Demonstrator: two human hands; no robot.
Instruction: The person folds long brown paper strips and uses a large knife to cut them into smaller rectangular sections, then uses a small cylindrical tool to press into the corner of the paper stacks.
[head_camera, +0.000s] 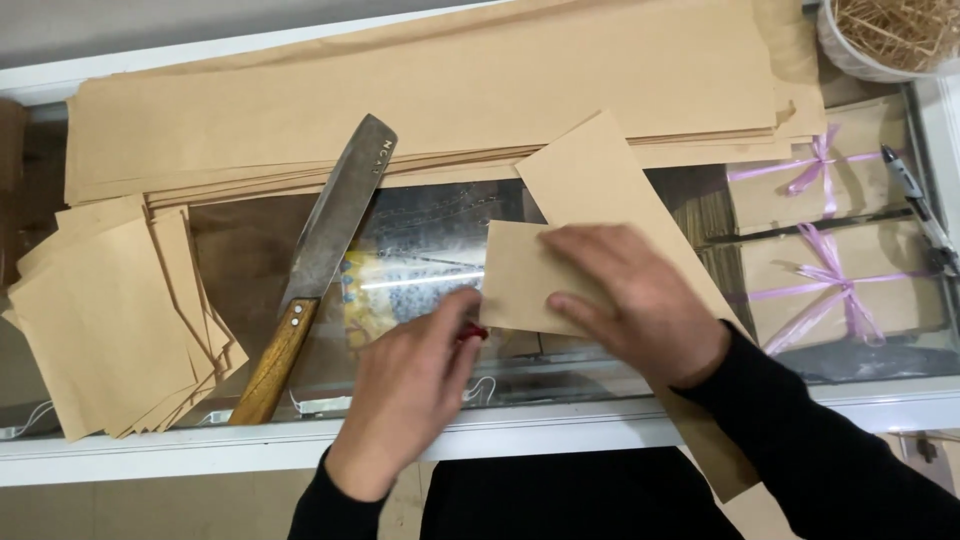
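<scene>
My right hand (635, 300) lies flat on a long strip of brown paper (590, 175), pressing down its end, which is folded over (515, 275). My left hand (410, 390) is at the left edge of that fold, fingers curled around a small red object (473, 332) that is mostly hidden. Both hands work on a glass counter top (430, 235). A big knife with a wooden handle (315, 265) lies just left of my left hand.
A pile of cut brown paper squares (110, 320) sits at the left. Long brown paper sheets (420, 90) are stacked along the back. Under the glass at right lie brown packages tied with lilac ribbon (825, 225). A pen (915, 195) and a bowl of sticks (890, 35) are at far right.
</scene>
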